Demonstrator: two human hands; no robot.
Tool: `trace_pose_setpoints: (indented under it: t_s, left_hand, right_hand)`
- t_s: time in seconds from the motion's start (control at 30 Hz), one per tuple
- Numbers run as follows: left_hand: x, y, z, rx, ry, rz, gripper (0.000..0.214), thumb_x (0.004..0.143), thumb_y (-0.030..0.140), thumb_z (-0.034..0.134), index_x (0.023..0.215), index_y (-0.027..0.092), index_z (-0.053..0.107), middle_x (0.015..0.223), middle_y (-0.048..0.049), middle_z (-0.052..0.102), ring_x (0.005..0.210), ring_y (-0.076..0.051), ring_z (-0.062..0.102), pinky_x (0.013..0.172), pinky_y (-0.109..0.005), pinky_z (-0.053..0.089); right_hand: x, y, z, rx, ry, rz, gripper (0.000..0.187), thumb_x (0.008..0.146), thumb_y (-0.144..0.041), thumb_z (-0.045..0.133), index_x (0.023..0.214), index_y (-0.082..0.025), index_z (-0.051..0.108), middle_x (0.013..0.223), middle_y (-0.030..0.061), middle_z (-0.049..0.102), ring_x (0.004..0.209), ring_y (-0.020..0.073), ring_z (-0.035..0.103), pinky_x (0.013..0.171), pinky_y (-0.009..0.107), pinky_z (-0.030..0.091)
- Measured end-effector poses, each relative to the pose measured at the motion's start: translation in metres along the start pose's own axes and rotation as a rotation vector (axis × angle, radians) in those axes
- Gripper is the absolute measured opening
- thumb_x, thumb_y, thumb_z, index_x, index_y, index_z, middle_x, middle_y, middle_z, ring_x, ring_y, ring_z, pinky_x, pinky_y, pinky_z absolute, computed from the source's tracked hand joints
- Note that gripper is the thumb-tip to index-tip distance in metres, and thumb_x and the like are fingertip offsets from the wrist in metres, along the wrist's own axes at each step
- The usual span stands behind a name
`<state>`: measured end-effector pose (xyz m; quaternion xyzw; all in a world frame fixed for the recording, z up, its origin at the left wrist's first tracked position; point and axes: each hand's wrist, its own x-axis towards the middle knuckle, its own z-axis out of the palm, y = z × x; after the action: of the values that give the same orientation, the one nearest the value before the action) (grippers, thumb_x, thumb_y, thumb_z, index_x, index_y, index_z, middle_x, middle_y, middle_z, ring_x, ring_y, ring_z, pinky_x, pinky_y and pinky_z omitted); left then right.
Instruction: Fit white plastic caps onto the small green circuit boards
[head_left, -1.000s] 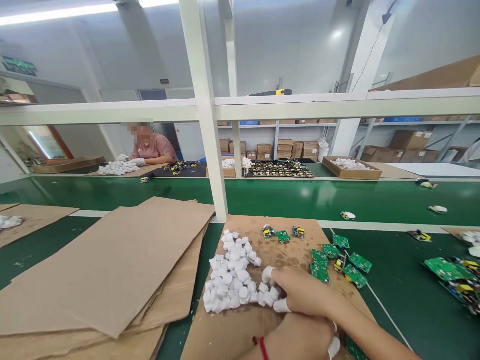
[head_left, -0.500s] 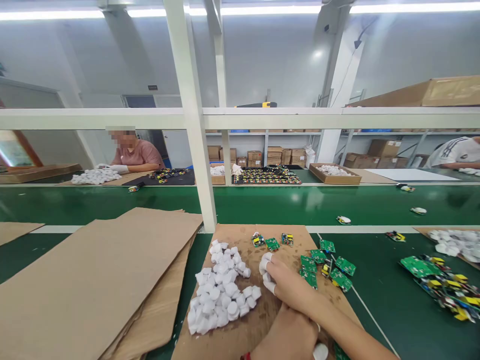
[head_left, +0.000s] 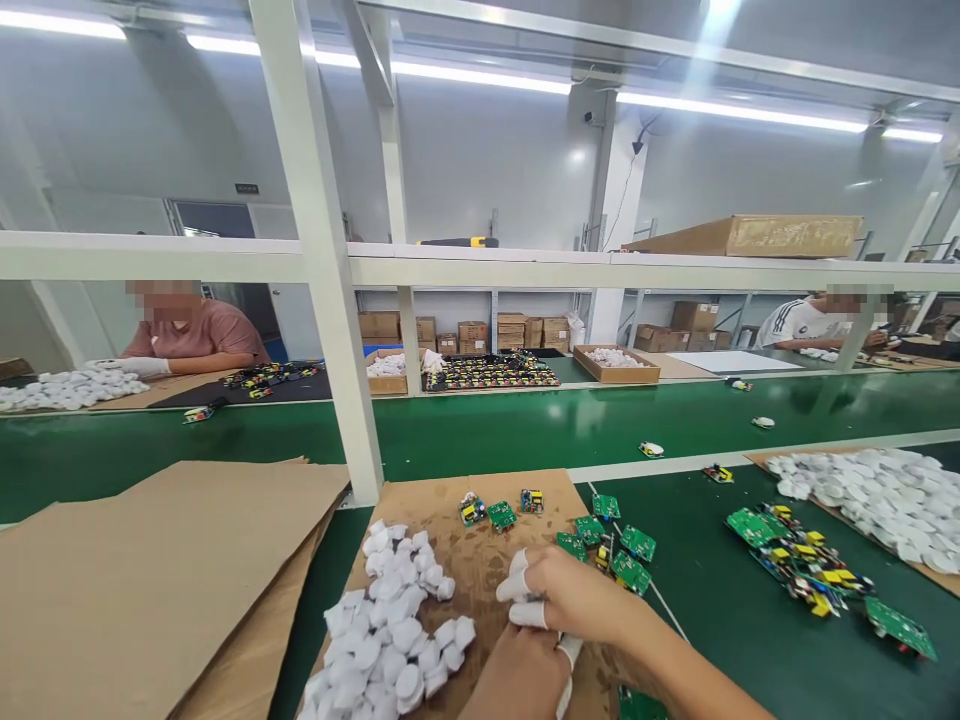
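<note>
Fingers (head_left: 546, 585) in cots (head_left: 514, 590), right hand (head_left: 592, 600) over left hand (head_left: 516, 680), beside white pieces (head_left: 390, 630)

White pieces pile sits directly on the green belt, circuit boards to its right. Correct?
No: the white pieces sit on a cardboard sheet, not the green belt, as the head view shows. The circuit boards are to their right.

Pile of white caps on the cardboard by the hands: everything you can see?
The pile of white cap-shaped pieces is a loose, single heap of small, rounded, matte pieces; plastic or foam, cannot tell. It rests on a brown cardboard sheet, reaches that sheet's lower left edge, and runs out of view at the bottom. The left hand is beside its lower right side.
</note>
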<state>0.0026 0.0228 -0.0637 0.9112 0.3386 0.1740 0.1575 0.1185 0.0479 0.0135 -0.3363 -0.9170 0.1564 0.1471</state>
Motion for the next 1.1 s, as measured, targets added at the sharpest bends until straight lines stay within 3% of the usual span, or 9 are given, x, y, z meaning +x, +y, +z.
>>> trace_pose_setpoints:
  t_s: [0.13,0.4,0.5,0.63,0.77,0.83,0.93,1.1]
  left_hand:
    - [-0.010,0.007,-0.021,-0.042,-0.013,-0.039,0.030,0.085,0.033,0.048,0.111,0.018,0.053,0.115,-0.0077,0.054,0.096,-0.018,0.056,0.083,-0.039,0.049]
    - [-0.025,0.022,-0.045,-0.120,0.040,-0.096,0.029,0.085,0.034,0.048,0.109,0.019,0.054,0.115,-0.0068,0.054,0.097,-0.019,0.055,0.083,-0.038,0.048]
    - [-0.025,0.024,-0.047,-0.134,0.057,-0.105,0.029,0.085,0.034,0.048,0.109,0.019,0.054,0.115,-0.0067,0.054,0.098,-0.018,0.055,0.083,-0.038,0.048]
    - [-0.026,0.025,-0.046,-0.142,0.060,-0.112,0.030,0.085,0.034,0.048,0.109,0.019,0.054,0.115,-0.0066,0.055,0.098,-0.019,0.055,0.083,-0.038,0.048]
    - [-0.030,0.024,-0.045,-0.129,0.041,-0.108,0.029,0.085,0.034,0.048,0.109,0.019,0.054,0.115,-0.0065,0.054,0.098,-0.019,0.055,0.083,-0.038,0.048]
    - [-0.030,0.022,-0.045,-0.114,0.023,-0.103,0.029,0.085,0.034,0.048,0.109,0.019,0.054,0.115,-0.0064,0.054,0.098,-0.019,0.055,0.083,-0.038,0.048]
    - [-0.023,0.018,-0.043,-0.088,-0.015,-0.096,0.030,0.085,0.035,0.048,0.110,0.019,0.054,0.116,-0.0066,0.054,0.098,-0.018,0.055,0.084,-0.038,0.048]
    - [-0.004,0.012,-0.033,0.026,-0.178,-0.118,0.031,0.083,0.019,0.046,0.112,0.016,0.057,0.120,-0.0156,0.054,0.111,-0.029,0.050,0.093,-0.047,0.041]
  right_hand:
    - [-0.010,-0.011,-0.006,-0.004,0.000,-0.085,0.015,0.083,-0.020,0.054,0.091,-0.018,0.067,0.093,0.0065,0.062,0.088,0.0181,0.055,0.080,0.026,0.039]
    - [-0.011,-0.029,-0.003,0.092,-0.014,-0.069,0.014,0.079,-0.016,0.053,0.077,-0.019,0.066,0.083,0.0045,0.063,0.085,0.0193,0.056,0.085,0.031,0.037]
    - [-0.008,-0.034,-0.004,0.231,0.005,-0.082,0.017,0.080,-0.015,0.050,0.082,-0.019,0.067,0.083,0.0047,0.064,0.086,0.0188,0.056,0.084,0.030,0.039]
    - [-0.002,-0.044,-0.006,0.586,0.038,-0.114,0.023,0.083,-0.015,0.045,0.086,-0.018,0.067,0.083,0.0034,0.065,0.080,0.0154,0.058,0.076,0.025,0.042]
    - [0.008,-0.045,0.008,0.767,0.064,0.000,0.020,0.076,-0.013,0.051,0.082,-0.017,0.069,0.076,0.0007,0.062,0.068,0.0120,0.052,0.062,0.021,0.040]
    - [0.014,-0.038,0.020,0.835,0.115,0.059,0.023,0.066,-0.010,0.058,0.086,-0.018,0.068,0.075,-0.0011,0.058,0.066,0.0107,0.048,0.060,0.020,0.038]
    - [0.021,-0.020,0.032,1.017,0.235,0.173,0.046,0.056,-0.013,0.064,0.102,-0.019,0.061,0.078,-0.0018,0.052,0.065,0.0105,0.046,0.055,0.020,0.038]
    - [0.014,0.008,0.015,1.108,0.485,0.330,0.057,0.056,-0.023,0.071,0.109,-0.018,0.052,0.086,0.0016,0.055,0.067,0.0106,0.049,0.060,0.022,0.040]
